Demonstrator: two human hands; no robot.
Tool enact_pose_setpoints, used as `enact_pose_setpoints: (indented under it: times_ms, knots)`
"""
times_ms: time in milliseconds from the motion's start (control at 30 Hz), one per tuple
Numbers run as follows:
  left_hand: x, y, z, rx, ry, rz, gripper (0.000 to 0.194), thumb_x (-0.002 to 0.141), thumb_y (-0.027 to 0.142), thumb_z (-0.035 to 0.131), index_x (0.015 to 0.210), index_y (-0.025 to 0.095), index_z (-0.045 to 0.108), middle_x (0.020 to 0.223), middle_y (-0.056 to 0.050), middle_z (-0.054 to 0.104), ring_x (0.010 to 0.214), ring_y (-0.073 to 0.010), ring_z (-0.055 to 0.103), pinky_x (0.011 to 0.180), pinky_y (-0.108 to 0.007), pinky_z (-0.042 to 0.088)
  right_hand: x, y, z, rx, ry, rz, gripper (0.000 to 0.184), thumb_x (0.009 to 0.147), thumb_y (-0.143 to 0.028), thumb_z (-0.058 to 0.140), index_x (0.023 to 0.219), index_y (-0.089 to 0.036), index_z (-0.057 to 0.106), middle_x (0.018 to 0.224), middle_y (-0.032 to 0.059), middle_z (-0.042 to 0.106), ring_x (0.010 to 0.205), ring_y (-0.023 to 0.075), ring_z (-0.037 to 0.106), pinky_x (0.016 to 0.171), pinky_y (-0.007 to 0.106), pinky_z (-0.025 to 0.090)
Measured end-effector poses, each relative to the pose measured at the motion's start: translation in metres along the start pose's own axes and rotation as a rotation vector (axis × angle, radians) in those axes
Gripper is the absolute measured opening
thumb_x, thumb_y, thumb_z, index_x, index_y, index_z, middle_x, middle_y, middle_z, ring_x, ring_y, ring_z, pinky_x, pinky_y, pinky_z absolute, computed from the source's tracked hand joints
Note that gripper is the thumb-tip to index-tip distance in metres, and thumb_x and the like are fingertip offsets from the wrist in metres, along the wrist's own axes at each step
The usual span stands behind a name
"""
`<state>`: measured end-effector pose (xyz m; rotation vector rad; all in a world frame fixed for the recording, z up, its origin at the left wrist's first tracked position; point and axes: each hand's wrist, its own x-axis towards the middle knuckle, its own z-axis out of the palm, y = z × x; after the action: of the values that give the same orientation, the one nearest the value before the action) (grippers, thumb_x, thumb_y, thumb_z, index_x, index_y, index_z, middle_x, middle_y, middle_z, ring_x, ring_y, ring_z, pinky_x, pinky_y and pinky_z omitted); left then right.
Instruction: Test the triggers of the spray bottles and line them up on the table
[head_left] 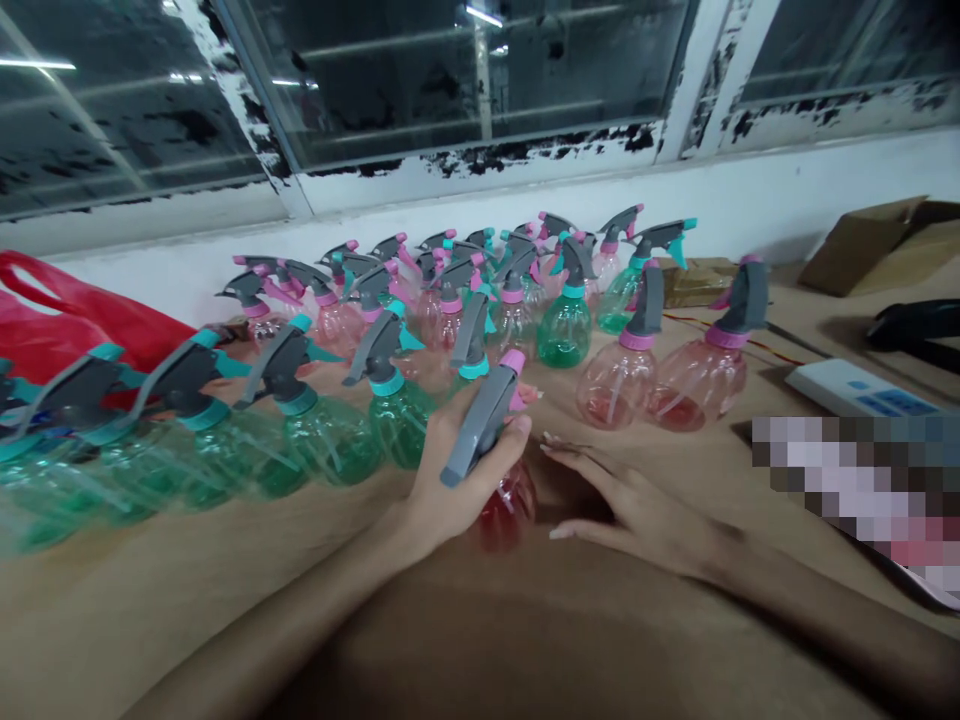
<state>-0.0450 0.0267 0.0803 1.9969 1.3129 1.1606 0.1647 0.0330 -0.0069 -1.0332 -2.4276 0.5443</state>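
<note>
My left hand (450,470) is wrapped round the neck of a pink spray bottle (506,515) with a grey trigger head and pink nozzle. The bottle stands at the middle of the brown table, and its collar is hidden by my fingers. To its right, my right hand (637,500) hovers low over the table with fingers spread, holding nothing. Beyond that hand are two pink spray bottles (616,385), one tilted. A row of green spray bottles (330,435) with turquoise collars stretches away to the left of my left hand.
Many more pink and green bottles (566,325) crowd the back, near the white wall. A red plastic bag (90,315) lies at left. On the right are a white device with blue buttons (870,390), a black object (919,330), cardboard boxes (870,245) and a blurred-out item (855,490).
</note>
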Motion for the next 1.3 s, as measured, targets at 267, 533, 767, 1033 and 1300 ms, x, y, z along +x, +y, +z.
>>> enact_pose_setpoints:
  times_ms: [267, 533, 767, 1033, 1300]
  knots:
    - [0.017, 0.002, 0.031, -0.064, 0.036, 0.121, 0.019, 0.085, 0.027, 0.052, 0.101, 0.018, 0.06, 0.085, -0.005, 0.064, 0.081, -0.018, 0.062, 0.074, -0.032, 0.05, -0.003, -0.02, -0.019, 0.025, 0.081, 0.102, 0.078, 0.076, -0.061, 0.057, 0.138, -0.024, 0.028, 0.134, 0.0113, 0.051, 0.112, 0.0313, 0.056, 0.089, 0.05, 0.047]
    - [0.041, 0.008, 0.062, -0.095, 0.087, 0.164, 0.018, 0.086, 0.024, 0.05, 0.1, 0.02, 0.06, 0.104, -0.008, 0.067, 0.099, -0.0196, 0.062, 0.091, -0.037, 0.047, 0.013, -0.03, -0.031, -0.101, 0.269, 0.121, 0.057, 0.076, -0.064, 0.054, 0.106, -0.016, 0.051, 0.099, 0.0124, 0.065, 0.089, 0.0299, 0.063, 0.068, 0.042, 0.052]
    - [0.062, 0.003, 0.065, -0.073, 0.04, 0.158, 0.026, 0.083, 0.031, 0.058, 0.107, 0.02, 0.057, 0.107, -0.007, 0.067, 0.098, -0.0212, 0.063, 0.09, -0.039, 0.047, 0.03, -0.019, -0.038, -0.261, 0.313, 0.111, 0.068, 0.077, -0.061, 0.055, 0.118, -0.008, 0.046, 0.111, 0.0204, 0.061, 0.101, 0.034, 0.058, 0.079, 0.046, 0.049]
    - [0.038, 0.001, 0.043, -0.011, -0.015, 0.078, 0.06, 0.079, 0.03, 0.064, 0.132, 0.02, 0.038, 0.136, -0.011, 0.048, 0.121, -0.0288, 0.048, 0.101, -0.048, 0.039, 0.06, -0.014, -0.045, -0.401, 0.271, 0.173, 0.034, 0.077, -0.032, 0.061, 0.104, -0.014, 0.055, 0.103, 0.0139, 0.061, 0.102, 0.0303, 0.055, 0.083, 0.043, 0.046]
    - [-0.039, 0.004, 0.015, 0.097, -0.228, -0.12, 0.052, 0.087, 0.027, 0.051, 0.135, 0.031, 0.031, 0.143, -0.002, 0.04, 0.123, -0.0226, 0.047, 0.104, -0.044, 0.039, 0.081, -0.02, -0.052, -0.46, 0.24, 0.271, 0.04, 0.072, -0.036, 0.067, 0.103, -0.012, 0.057, 0.102, 0.0166, 0.063, 0.1, 0.0319, 0.057, 0.079, 0.041, 0.046]
